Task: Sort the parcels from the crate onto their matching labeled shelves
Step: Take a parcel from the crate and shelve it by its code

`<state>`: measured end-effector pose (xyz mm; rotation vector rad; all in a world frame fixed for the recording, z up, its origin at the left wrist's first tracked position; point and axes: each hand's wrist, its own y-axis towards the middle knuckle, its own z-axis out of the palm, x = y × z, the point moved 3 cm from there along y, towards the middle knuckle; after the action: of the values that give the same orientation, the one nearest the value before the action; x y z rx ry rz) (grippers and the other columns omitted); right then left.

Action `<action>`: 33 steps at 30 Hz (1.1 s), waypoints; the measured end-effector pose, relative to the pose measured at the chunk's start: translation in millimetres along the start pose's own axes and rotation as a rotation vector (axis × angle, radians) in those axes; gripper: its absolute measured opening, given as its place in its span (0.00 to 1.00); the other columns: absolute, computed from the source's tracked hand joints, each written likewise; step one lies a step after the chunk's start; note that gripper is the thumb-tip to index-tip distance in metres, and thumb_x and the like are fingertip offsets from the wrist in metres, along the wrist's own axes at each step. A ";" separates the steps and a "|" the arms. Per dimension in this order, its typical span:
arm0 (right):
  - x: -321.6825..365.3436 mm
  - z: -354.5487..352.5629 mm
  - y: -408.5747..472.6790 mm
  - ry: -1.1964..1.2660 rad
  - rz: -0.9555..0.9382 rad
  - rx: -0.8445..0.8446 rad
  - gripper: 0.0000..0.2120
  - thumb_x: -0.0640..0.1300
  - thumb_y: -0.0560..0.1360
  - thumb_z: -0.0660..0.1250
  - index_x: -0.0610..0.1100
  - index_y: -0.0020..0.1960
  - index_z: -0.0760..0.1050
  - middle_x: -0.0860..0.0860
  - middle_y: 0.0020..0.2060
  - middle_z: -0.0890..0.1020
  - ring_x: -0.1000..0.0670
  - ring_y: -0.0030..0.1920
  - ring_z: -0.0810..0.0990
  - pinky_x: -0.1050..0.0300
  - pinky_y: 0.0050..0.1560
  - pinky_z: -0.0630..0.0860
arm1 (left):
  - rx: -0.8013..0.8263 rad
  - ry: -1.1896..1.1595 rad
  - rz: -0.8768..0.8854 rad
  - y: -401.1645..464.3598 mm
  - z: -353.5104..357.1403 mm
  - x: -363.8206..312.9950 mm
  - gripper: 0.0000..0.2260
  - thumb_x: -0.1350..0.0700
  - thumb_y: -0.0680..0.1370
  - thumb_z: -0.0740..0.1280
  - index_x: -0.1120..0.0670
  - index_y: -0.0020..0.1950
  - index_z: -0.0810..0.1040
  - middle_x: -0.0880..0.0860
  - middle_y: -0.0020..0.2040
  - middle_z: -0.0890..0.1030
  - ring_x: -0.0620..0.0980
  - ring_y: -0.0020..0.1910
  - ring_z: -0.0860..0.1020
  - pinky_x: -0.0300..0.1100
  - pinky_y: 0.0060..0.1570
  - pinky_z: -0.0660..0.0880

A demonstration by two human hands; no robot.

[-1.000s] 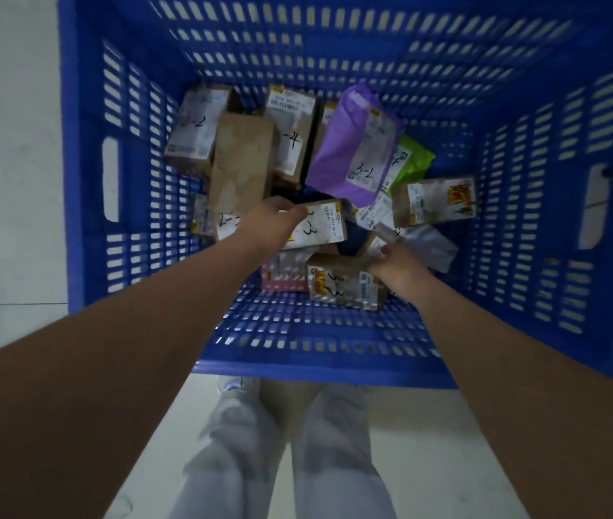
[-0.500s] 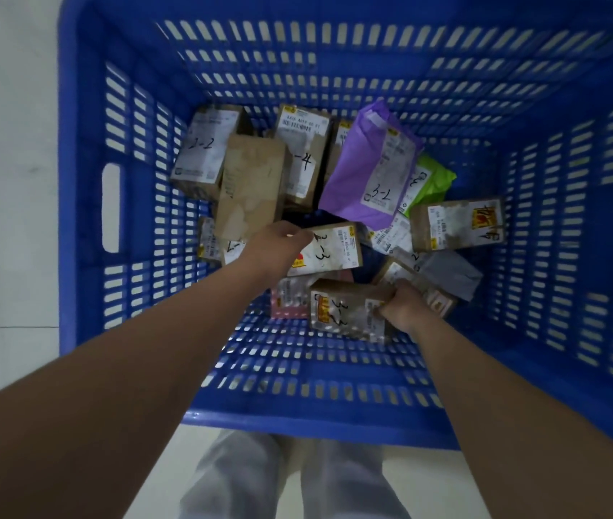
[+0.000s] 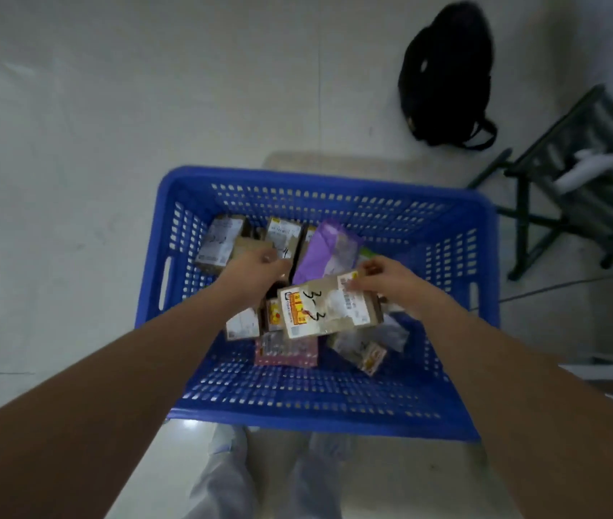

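Blue slotted crate (image 3: 335,410) sits on a pale floor, seen from above. Both bare arms reach into it.

Right hand (image 3: 391,282) — grip clamped on the upper right edge of a brown parcel (image 3: 329,307), thumb and fingers pinching it beside the barcode label. The parcel is raised above the pile, tilted, its white label facing up with "3-3" handwritten in black.

Left hand (image 3: 256,269) — fingers curled around a second parcel (image 3: 249,322) that hangs below the wrist, mostly hidden by the hand and the first parcel; its marking cannot be read.

In the crate: a purple mailer (image 3: 325,252) leaning toward the far wall, a box marked "2-2" (image 3: 220,241) at far left, another box with a "4" (image 3: 282,237) beside it, a pink packet (image 3: 286,352) flat on the bottom near the front.

Beyond the crate, a black backpack (image 3: 447,73) lies on the floor; a dark folding stool (image 3: 578,174) stands at right. Light trouser legs (image 3: 230,477) show below the crate's near rim.
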<state>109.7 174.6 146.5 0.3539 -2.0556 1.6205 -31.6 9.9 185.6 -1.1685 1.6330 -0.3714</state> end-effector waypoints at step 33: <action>468.2 -204.4 -792.9 0.461 -1.067 -0.595 0.09 0.53 0.76 0.64 0.50 0.52 0.74 0.48 0.51 0.80 0.47 0.49 0.79 0.51 0.55 0.75 | 0.067 -0.854 1.088 -593.8 -279.2 -560.1 0.16 0.59 0.76 0.68 0.57 0.63 0.72 0.56 0.54 0.81 0.52 0.51 0.82 0.45 0.51 0.80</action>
<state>148.0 211.2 1088.3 0.6295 -1.4448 0.3765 13.7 107.5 1041.6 -0.1705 1.2155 0.6818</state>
